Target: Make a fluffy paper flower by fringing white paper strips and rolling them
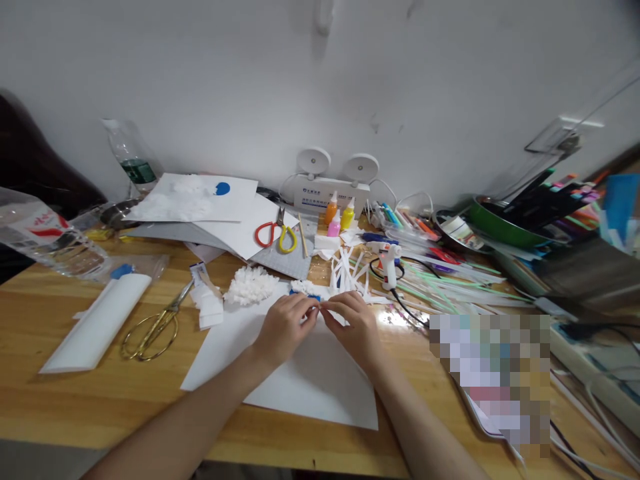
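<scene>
My left hand point(290, 327) and my right hand point(353, 323) meet fingertip to fingertip above a white sheet of paper point(310, 387). Both are closed in a pinch, and whatever lies between the fingers is too small or hidden to name. Just beyond them is a blue piece point(314, 296) with a crumpled white tuft point(304, 287) by it, partly covered by my fingers. A pile of white ruffled paper point(251, 285) sits at the sheet's upper left. White paper strips point(347, 273) are scattered behind my right hand.
Gold-handled scissors point(153, 333) and a white roll point(100, 327) lie at left, near a large plastic bottle point(45, 230). Red-and-yellow-handled pliers point(276, 233) rest on papers behind. A glue gun point(389, 263) with its cord, paint bottles point(333, 223) and a blurred-out device point(490, 380) are to the right.
</scene>
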`<state>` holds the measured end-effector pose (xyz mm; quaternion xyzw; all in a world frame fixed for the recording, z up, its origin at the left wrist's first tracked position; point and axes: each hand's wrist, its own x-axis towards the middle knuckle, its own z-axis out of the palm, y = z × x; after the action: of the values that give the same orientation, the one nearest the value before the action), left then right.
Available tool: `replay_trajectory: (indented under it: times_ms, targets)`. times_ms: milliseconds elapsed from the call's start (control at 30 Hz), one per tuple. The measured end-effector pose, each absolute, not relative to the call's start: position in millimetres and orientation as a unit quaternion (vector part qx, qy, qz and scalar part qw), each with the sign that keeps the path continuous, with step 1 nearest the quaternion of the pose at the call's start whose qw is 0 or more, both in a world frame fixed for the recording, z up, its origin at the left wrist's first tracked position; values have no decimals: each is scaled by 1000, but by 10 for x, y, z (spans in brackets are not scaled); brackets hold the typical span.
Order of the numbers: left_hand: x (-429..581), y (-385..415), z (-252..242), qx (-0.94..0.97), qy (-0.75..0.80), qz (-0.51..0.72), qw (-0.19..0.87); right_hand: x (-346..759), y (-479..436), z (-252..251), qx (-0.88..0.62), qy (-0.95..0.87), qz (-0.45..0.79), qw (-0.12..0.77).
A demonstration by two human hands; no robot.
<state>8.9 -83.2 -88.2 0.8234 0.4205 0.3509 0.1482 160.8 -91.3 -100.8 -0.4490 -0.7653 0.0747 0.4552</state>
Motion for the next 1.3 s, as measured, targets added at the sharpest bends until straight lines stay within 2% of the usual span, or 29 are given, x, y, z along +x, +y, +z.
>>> replay_trajectory:
  times_ms: [200,367,500,600,733,900,967,1033,1133,1300]
  targets:
    - [121,-854,-851,725,438,406,343,1584,-950,-930,-467,-729,117,487]
    - [138,-848,-864,615,428,435,500,1567,-962,-933,-491,-646,274,517]
    - [141,-844,-868,597,414,469,502,1522,-942,-1005,-461,-576,397,546]
    - [136,-837,-870,605,415,481,480,1530,-927,-994,-455,-567,430,536]
    - [134,-816,-896,596,434,480,476,1699,-879,-947,-529,-542,384,528]
    - [136,-793,-925,590,432,483,481,2124,-727,-1011,-688,-416,199,560]
    - [138,-790,-923,587,429,485,486,2278,-644,-1054,-736,-388,117,543]
    - [143,-791,-916,584,428,488,487,2385,-555,-1087,-783,-389,49,484]
    - [149,-797,-906,596,421,488,480,2457,-422,-1110,-836,-388,33,386]
    - [129,-794,-901,601,418,492,472,2481,-233,-1123,-810,-437,50,388]
